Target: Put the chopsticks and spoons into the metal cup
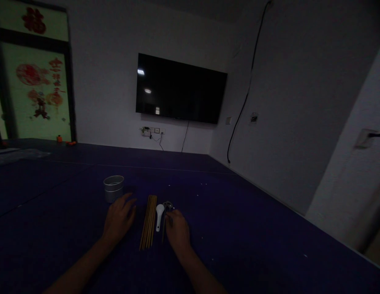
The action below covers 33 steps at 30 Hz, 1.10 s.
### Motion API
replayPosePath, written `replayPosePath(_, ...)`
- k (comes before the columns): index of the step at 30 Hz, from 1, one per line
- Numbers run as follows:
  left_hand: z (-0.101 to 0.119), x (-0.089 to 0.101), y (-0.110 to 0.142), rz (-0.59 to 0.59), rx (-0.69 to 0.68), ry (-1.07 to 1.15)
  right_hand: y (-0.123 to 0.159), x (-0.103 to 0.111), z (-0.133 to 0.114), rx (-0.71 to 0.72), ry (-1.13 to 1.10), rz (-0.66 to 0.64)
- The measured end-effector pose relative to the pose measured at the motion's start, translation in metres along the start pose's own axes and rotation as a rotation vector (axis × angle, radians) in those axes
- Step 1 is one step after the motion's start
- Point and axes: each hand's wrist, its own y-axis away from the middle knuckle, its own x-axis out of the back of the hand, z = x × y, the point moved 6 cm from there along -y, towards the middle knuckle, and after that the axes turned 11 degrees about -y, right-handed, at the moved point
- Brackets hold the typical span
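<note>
Wooden chopsticks [149, 222] lie alongside white spoon [159, 210], seemingly aligned to stay orderly; left hand [116, 220], fingers apart, near metal cup [113, 189]; right hand [178, 232] at metal utensil [167, 203], finger closure unclear.

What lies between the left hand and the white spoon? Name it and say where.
A row of wooden sticks lies in the way, just beside the white spoon, on the side nearer the left hand. The metal cup is clear of that gap.
</note>
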Motion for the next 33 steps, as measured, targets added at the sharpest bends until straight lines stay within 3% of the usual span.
replayPosePath(7, -0.054, -0.008, -0.004, -0.149, 0.241, -0.202, 0.005, -0.006, -0.013, 0.093, -0.013, -0.034)
replayPosePath(13, -0.076, -0.022, -0.003, -0.164, 0.202, -0.192, 0.006, -0.006, -0.012, 0.137, -0.029, -0.001)
replayPosePath(18, -0.077, -0.015, -0.005, -0.106, 0.203, -0.184, 0.006, -0.004, -0.014, 0.16, -0.032, 0.026)
replayPosePath(22, -0.065, -0.009, -0.004, -0.1, 0.174, -0.191, 0.008, -0.003, -0.015, 0.182, -0.042, 0.065)
replayPosePath(25, -0.044, 0.001, -0.002, 0.037, 0.099, -0.137, 0.009, -0.003, -0.014, 0.219, -0.05, 0.114)
replayPosePath(29, 0.001, 0.025, 0.003, 0.291, -0.004, 0.01, 0.007, -0.001, -0.013, 0.269, -0.081, 0.163)
replayPosePath(33, 0.057, 0.04, 0.001, 0.331, -0.113, 0.213, 0.004, 0.009, -0.015, 0.345, -0.165, 0.228)
